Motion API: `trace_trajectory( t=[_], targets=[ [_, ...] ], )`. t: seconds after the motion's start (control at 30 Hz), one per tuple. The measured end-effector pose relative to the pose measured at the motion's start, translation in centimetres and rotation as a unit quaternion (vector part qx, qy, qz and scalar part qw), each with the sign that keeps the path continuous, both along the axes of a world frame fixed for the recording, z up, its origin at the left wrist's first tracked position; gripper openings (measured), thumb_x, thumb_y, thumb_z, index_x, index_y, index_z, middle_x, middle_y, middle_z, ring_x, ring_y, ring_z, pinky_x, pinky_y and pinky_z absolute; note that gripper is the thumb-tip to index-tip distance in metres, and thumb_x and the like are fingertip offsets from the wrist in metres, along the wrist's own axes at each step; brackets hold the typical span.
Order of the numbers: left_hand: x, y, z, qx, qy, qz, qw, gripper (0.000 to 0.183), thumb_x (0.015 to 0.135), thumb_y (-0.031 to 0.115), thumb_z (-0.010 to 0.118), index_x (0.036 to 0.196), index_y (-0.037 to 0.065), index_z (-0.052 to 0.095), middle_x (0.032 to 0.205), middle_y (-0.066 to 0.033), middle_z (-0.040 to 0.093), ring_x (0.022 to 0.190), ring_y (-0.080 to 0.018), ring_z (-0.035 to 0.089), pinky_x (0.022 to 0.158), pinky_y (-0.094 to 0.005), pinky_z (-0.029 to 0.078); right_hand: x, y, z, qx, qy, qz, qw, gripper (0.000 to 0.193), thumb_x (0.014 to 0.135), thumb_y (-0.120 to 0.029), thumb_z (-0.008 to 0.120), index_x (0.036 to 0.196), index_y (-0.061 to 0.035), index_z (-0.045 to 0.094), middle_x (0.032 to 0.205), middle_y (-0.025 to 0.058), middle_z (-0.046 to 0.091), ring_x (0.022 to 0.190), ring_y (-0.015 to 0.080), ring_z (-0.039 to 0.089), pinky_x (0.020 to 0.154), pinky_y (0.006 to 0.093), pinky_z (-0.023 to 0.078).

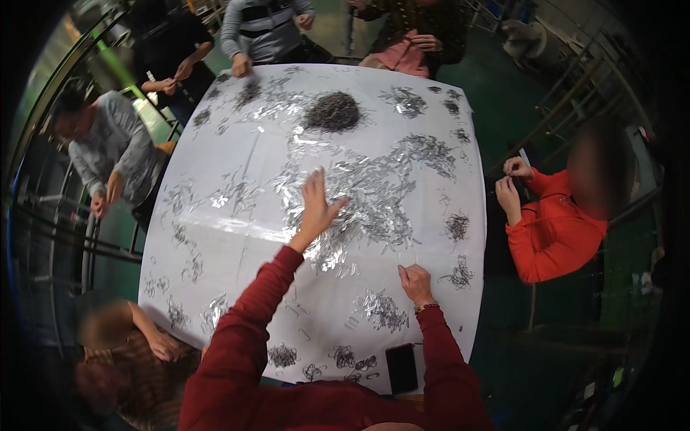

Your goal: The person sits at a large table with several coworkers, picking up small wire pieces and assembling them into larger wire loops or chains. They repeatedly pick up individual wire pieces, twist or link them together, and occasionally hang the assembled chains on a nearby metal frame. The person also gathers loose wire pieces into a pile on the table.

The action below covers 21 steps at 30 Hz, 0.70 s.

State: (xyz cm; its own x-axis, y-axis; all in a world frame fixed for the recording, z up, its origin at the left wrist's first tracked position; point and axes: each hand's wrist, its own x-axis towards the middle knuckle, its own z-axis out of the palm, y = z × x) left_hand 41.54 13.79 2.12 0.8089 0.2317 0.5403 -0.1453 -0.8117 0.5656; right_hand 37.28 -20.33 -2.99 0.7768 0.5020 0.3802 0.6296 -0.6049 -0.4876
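Note:
My left hand (318,207) reaches out with its fingers spread over a broad scatter of small shiny metal strips (388,201) in the middle of the white-covered table (287,280). Nothing shows in its grasp. My right hand (415,284) is closed near the table's right side, fingers curled together; what it holds, if anything, is hidden. Just below it lies a smaller heap of shiny strips (382,311). Close to me are small clumps of dark bent wire pieces (282,355). Toward the far side stands a dense mound of dark wire pieces (332,112).
A black phone (402,369) lies at the near edge by my right forearm. Several people sit around the table, among them one in an orange jacket (557,230) at the right and one in grey (129,144) at the left. More wire clumps (457,227) line the right side.

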Motion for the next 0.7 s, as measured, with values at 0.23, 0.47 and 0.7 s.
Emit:
trace_trajectory(
  t=[0.23, 0.47, 0.7],
  targets=[
    [25.2, 9.0, -1.4, -0.024, 0.14, 0.115, 0.983, 0.119, 0.066, 0.065, 0.077, 0.154, 0.022, 0.009, 0.146, -0.0409, 0.015, 0.133, -0.0616, 0.014, 0.104, -0.0685, 0.022, 0.7, -0.1, -1.3, -0.075, -0.04, -0.025, 0.996, 0.024, 0.08, -0.015, 0.071, 0.06, -0.0101, 0.058, 0.058, 0.0026, 0.056, 0.056, 0.021, 0.057, 0.054, 0.0344, 0.047],
    [33.6, 9.7, -1.8, -0.016, 0.324, 0.204, 0.924, 0.11, 0.066, 0.054, 0.081, 0.152, 0.034, 0.015, 0.151, -0.0298, 0.017, 0.135, -0.0603, 0.014, 0.095, -0.0747, 0.029, 1.1, 0.1, -1.1, -0.077, -0.001, -0.031, 0.997, 0.021, 0.079, -0.015, 0.07, 0.062, -0.0111, 0.058, 0.059, 0.0006, 0.053, 0.058, 0.0194, 0.056, 0.053, 0.0333, 0.046],
    [33.8, 11.6, -4.4, -0.008, 0.103, 0.183, 0.978, 0.071, 0.065, 0.029, 0.077, 0.122, 0.001, 0.047, 0.122, -0.0271, 0.047, 0.116, -0.0413, 0.042, 0.101, -0.052, 0.032, 1.5, 0.2, -0.9, -0.081, 0.007, -0.044, 0.996, 0.024, 0.078, -0.014, 0.069, 0.058, -0.0115, 0.055, 0.057, 0.001, 0.051, 0.055, 0.0192, 0.055, 0.052, 0.0322, 0.046]
  ],
)
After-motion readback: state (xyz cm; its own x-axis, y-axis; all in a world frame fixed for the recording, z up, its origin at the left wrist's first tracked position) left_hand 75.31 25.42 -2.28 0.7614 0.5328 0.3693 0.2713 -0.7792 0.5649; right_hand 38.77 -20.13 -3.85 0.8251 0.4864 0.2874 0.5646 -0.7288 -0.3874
